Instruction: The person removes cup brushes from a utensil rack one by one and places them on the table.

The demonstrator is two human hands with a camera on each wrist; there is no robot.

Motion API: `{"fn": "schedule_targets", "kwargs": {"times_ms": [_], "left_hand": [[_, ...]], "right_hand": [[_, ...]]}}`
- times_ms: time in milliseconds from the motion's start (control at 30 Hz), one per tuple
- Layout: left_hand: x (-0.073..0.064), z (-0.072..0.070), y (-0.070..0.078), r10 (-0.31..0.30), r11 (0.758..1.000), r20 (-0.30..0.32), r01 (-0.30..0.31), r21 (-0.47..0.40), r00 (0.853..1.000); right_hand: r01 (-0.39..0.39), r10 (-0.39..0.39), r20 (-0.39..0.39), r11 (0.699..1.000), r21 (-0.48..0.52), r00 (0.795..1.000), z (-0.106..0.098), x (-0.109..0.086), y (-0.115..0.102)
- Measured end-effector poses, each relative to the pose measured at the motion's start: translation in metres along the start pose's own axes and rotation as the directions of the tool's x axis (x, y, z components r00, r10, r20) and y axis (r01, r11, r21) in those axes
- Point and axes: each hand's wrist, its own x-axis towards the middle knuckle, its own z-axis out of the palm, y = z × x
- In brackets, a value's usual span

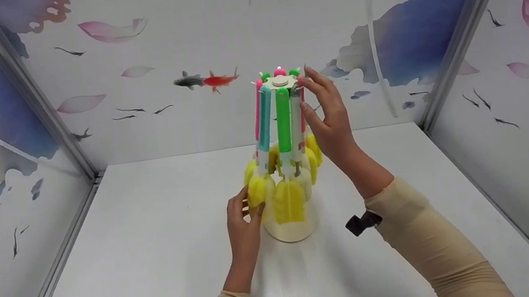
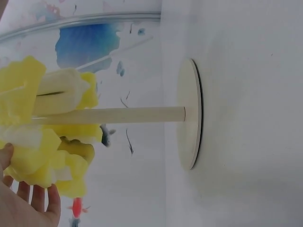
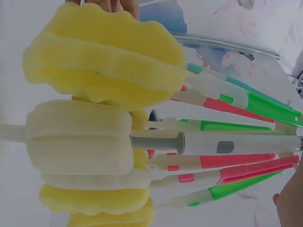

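Sponge brushes with coloured handles hang round a cream stand (image 1: 292,232), which has a round base. My left hand (image 1: 243,225) holds a yellow sponge head (image 1: 260,190) at the lower left, its thumb and fingers on either side. My right hand (image 1: 335,124) is at the upper right of the ring of handles, fingertips against or very near the top of a white-and-grey brush (image 3: 213,143); the exact contact is hidden. A green-handled brush (image 1: 284,120) faces the front, with a teal-handled one (image 1: 264,118) beside it.
The stand is on a white table (image 1: 164,243) bounded by panels printed with fish and petals (image 1: 209,38). Metal posts (image 1: 35,97) stand at the corners. More brushes, with pink handles (image 3: 246,161) and green handles, hang close together on the stand.
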Motion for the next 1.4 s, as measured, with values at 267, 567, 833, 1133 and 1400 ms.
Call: {"fn": "schedule_targets", "kwargs": {"times_ms": [267, 567, 833, 1133, 1400], "left_hand": [[-0.001, -0.002, -0.001, 0.008, 1.000, 0.004, -0.008, -0.001, 1.000], [-0.001, -0.003, -0.002, -0.004, 1.000, 0.015, 0.004, -0.020, 1.000], [-0.001, -0.004, -0.003, 0.015, 1.000, 0.026, -0.014, -0.017, 1.000], [0.001, -0.007, 0.002, 0.002, 1.000, 0.040, -0.001, -0.013, 0.999], [0.000, -0.015, 0.009, -0.085, 0.993, 0.042, 0.088, -0.082, 0.996]], "right_hand": [[-0.024, 0.025, 0.003, 0.999, -0.029, 1.000, 0.006, 0.013, 0.005], [0.117, -0.112, -0.095, 0.992, 0.042, 0.989, 0.007, 0.021, 0.008], [0.118, -0.116, -0.071, 0.993, 0.025, 0.991, 0.004, 0.026, -0.023], [0.199, -0.207, -0.168, 0.978, -0.063, 0.964, 0.012, 0.033, -0.019], [0.228, -0.240, -0.220, 0.971, -0.077, 0.946, 0.019, 0.032, 0.010]]}}
